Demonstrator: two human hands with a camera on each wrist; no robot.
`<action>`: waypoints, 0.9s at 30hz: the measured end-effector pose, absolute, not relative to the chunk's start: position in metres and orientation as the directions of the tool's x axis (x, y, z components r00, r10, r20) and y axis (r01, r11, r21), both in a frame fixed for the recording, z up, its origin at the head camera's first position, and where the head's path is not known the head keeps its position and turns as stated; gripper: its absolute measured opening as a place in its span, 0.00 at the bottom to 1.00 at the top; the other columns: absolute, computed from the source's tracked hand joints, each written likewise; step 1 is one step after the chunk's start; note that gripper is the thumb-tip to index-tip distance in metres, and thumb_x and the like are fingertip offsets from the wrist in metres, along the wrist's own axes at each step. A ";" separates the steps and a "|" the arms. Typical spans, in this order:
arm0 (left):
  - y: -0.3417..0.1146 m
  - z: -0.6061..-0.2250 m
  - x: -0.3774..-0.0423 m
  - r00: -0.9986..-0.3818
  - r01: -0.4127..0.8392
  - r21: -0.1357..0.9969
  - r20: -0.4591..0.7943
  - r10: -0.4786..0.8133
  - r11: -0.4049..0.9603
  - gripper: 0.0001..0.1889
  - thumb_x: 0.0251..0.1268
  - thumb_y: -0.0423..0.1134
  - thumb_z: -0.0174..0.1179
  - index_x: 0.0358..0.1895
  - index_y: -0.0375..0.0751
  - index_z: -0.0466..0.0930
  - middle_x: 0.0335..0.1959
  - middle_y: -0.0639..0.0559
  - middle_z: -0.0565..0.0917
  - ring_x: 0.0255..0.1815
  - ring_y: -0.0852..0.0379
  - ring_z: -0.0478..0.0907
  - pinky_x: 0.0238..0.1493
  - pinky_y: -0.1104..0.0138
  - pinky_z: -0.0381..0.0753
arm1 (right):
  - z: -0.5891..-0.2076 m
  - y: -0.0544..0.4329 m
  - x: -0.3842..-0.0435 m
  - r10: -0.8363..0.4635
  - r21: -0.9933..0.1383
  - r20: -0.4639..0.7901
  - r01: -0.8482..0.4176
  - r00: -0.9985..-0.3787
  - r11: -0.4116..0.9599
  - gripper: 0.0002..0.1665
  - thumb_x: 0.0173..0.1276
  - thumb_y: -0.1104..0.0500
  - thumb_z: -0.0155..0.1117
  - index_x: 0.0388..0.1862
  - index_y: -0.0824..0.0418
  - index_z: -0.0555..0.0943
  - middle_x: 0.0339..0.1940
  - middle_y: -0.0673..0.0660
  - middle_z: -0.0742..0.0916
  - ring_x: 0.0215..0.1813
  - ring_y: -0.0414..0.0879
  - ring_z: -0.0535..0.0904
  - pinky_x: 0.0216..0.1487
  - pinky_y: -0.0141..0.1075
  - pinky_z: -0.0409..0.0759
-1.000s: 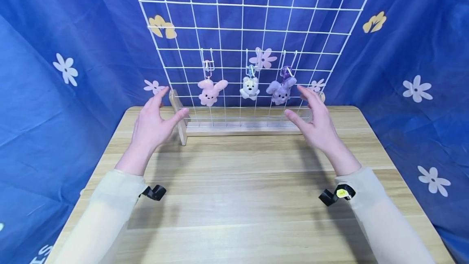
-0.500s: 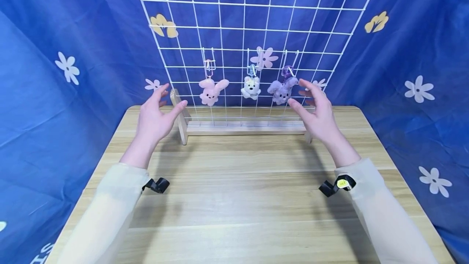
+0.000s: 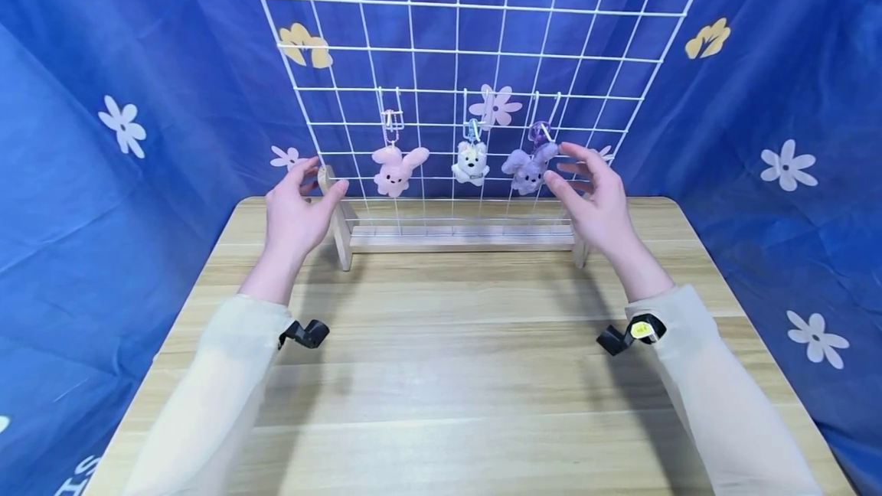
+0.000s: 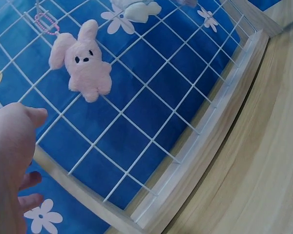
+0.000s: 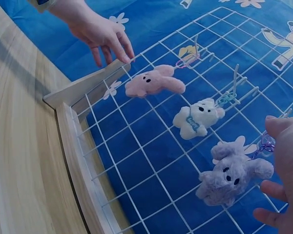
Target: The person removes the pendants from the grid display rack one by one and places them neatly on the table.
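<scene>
My left hand (image 3: 298,209) is at the left wooden foot (image 3: 339,228) of a white wire grid rack (image 3: 475,5). Its fingers lie behind the foot's top and its thumb points across the front. Beside the purple plush bunny (image 3: 527,173) is my right hand (image 3: 598,201), thumb and fingers spread, with the thumb tip right at the toy's side. A pink plush bunny (image 4: 90,70) and a white plush bear (image 5: 199,118) dangle to the left of the purple one. Each toy hangs by a keychain from a metal hook on the grid.
A wooden bar (image 3: 462,240) joins the rack's feet low down. The rack stands near the back of a wood-grain table (image 3: 455,373). Blue flowered cloth (image 3: 89,197) hangs behind and at both sides. A black wrist mount (image 3: 306,334) sits on each sleeve.
My left hand has moved rightward and a little forward, up to the rack's left foot. My right hand has moved slightly forward, its thumb now closer against the purple bunny. The toys hang as before.
</scene>
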State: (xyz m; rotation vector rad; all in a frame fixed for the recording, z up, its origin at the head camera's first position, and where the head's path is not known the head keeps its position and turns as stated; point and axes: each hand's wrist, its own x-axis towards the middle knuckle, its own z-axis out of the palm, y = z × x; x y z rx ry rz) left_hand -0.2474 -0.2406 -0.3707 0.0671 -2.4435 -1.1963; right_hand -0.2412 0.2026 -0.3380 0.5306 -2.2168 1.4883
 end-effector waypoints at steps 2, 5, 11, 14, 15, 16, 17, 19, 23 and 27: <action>-0.240 -0.372 -0.249 -0.910 0.125 0.782 0.336 -0.244 0.611 0.38 0.70 0.60 0.68 0.77 0.46 0.73 0.70 0.45 0.80 0.67 0.45 0.80 0.67 0.48 0.82 | -0.338 0.203 -0.243 -0.079 -0.774 0.536 -0.527 -0.840 0.350 0.28 0.75 0.63 0.70 0.71 0.67 0.77 0.68 0.61 0.83 0.63 0.58 0.82 0.63 0.40 0.84; -0.238 -0.375 -0.252 -0.905 0.107 0.799 0.324 -0.274 0.591 0.36 0.71 0.59 0.68 0.76 0.45 0.75 0.69 0.45 0.81 0.67 0.46 0.80 0.67 0.51 0.83 | -0.337 0.202 -0.246 -0.075 -0.776 0.542 -0.533 -0.837 0.337 0.27 0.75 0.62 0.70 0.70 0.67 0.78 0.67 0.62 0.84 0.63 0.62 0.82 0.63 0.39 0.84; -0.235 -0.381 -0.256 -0.882 0.095 0.830 0.325 -0.340 0.549 0.31 0.71 0.56 0.69 0.71 0.42 0.80 0.63 0.43 0.85 0.63 0.49 0.83 0.65 0.59 0.85 | -0.336 0.201 -0.252 -0.050 -0.796 0.548 -0.539 -0.835 0.276 0.23 0.75 0.64 0.69 0.66 0.70 0.81 0.63 0.64 0.86 0.60 0.51 0.85 0.60 0.34 0.85; -0.232 -0.384 -0.260 -0.864 0.117 0.849 0.342 -0.369 0.515 0.27 0.71 0.51 0.70 0.66 0.40 0.84 0.58 0.43 0.88 0.58 0.52 0.85 0.61 0.66 0.86 | -0.336 0.201 -0.255 -0.029 -0.813 0.541 -0.531 -0.841 0.238 0.21 0.75 0.65 0.69 0.63 0.72 0.82 0.60 0.64 0.87 0.56 0.43 0.85 0.58 0.32 0.85; -0.232 -0.385 -0.260 -0.859 0.122 0.856 0.345 -0.378 0.503 0.26 0.71 0.50 0.70 0.65 0.39 0.84 0.57 0.43 0.88 0.57 0.54 0.86 0.60 0.68 0.86 | -0.336 0.201 -0.256 -0.023 -0.818 0.536 -0.526 -0.844 0.235 0.20 0.75 0.65 0.69 0.63 0.72 0.82 0.59 0.64 0.88 0.55 0.41 0.84 0.58 0.31 0.86; -0.231 -0.385 -0.261 -0.856 0.126 0.865 0.342 -0.388 0.485 0.25 0.71 0.49 0.70 0.65 0.39 0.85 0.57 0.43 0.89 0.57 0.54 0.86 0.60 0.69 0.86 | -0.336 0.201 -0.257 -0.019 -0.823 0.532 -0.521 -0.847 0.227 0.20 0.76 0.65 0.69 0.63 0.72 0.82 0.59 0.64 0.88 0.55 0.41 0.84 0.58 0.31 0.86; -0.230 -0.386 -0.261 -0.852 0.130 0.872 0.342 -0.396 0.472 0.24 0.71 0.48 0.70 0.64 0.39 0.85 0.57 0.43 0.89 0.56 0.55 0.86 0.60 0.70 0.86 | -0.336 0.201 -0.258 -0.015 -0.826 0.528 -0.518 -0.849 0.221 0.20 0.75 0.66 0.69 0.62 0.72 0.82 0.58 0.64 0.88 0.54 0.40 0.84 0.58 0.31 0.86; -0.230 -0.387 -0.260 -0.845 0.138 0.880 0.344 -0.410 0.454 0.23 0.71 0.46 0.71 0.64 0.38 0.85 0.57 0.43 0.89 0.56 0.54 0.86 0.59 0.70 0.86 | -0.336 0.201 -0.261 -0.008 -0.831 0.525 -0.514 -0.851 0.214 0.19 0.75 0.66 0.69 0.62 0.73 0.83 0.58 0.65 0.88 0.54 0.40 0.85 0.58 0.31 0.85; -0.230 -0.389 -0.261 -0.833 0.143 0.874 0.359 -0.420 0.464 0.22 0.72 0.45 0.70 0.63 0.38 0.86 0.56 0.42 0.89 0.56 0.54 0.87 0.59 0.71 0.86 | -0.335 0.200 -0.265 -0.004 -0.829 0.533 -0.523 -0.846 0.196 0.18 0.75 0.67 0.70 0.60 0.74 0.83 0.56 0.65 0.89 0.53 0.40 0.85 0.57 0.31 0.86; -0.230 -0.391 -0.262 -0.828 0.148 0.864 0.374 -0.417 0.481 0.22 0.73 0.46 0.69 0.62 0.38 0.87 0.55 0.43 0.89 0.55 0.55 0.87 0.58 0.72 0.86 | -0.334 0.199 -0.268 0.004 -0.830 0.535 -0.525 -0.845 0.191 0.18 0.74 0.68 0.70 0.59 0.74 0.83 0.55 0.66 0.89 0.52 0.40 0.86 0.57 0.31 0.86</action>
